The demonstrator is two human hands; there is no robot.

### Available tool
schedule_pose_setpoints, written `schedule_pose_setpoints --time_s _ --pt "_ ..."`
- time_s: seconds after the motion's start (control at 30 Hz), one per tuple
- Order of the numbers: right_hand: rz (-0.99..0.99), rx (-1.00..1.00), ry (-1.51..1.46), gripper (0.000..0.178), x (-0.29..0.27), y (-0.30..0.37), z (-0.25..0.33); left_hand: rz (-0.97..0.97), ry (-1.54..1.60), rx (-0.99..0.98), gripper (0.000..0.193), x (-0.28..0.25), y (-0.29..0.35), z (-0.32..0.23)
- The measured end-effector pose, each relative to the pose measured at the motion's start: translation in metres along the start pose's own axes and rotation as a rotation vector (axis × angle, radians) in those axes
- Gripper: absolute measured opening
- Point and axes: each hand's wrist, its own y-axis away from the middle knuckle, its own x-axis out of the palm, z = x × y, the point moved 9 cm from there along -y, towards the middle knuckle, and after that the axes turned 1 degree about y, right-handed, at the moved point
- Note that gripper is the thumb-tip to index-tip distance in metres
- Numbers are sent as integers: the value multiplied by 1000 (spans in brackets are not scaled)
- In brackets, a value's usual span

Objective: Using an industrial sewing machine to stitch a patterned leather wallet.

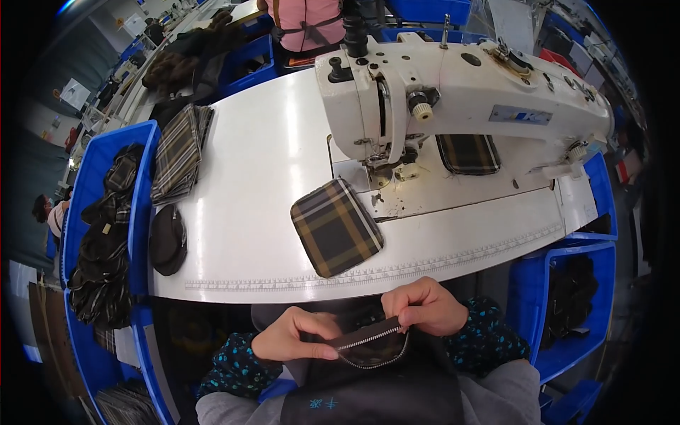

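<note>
While the left hand (297,336) is pinching one end of a dark zippered piece (374,350) between thumb and fingers, the right hand (428,308) is gripping the other end, its thumb and bent forefinger closing on the fabric. The piece is hanging between the two sets of fingers, above a dark apron (368,400), and its zipper teeth (368,338) are gaping apart, one row running nearly straight and the other curving beneath it. Ahead of the fingers, a white table (248,177) is spreading out, a ruler strip (453,256) running along its near edge. Just beyond the fingers, a plaid square (336,227) is lying flat; farther off, a white sewing machine (474,92) is standing, with another plaid piece (469,154) lying under its arm. Well left of the left fingers, a dark rounded piece (168,241) and a plaid stack (180,152) are lying beside a blue bin (142,227). Right of the right fingers, a second blue bin (528,297) is holding dark fabric.
</note>
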Motion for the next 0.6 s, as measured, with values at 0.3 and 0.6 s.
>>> schedule_pose_setpoints --time_s 0.3,0.6 --pt "-86 -74 -5 20 -6 1 25 216 -25 114 28 13 -6 -3" --pt "-295 -85 945 18 13 -19 24 -322 72 3 16 20 -16 13"
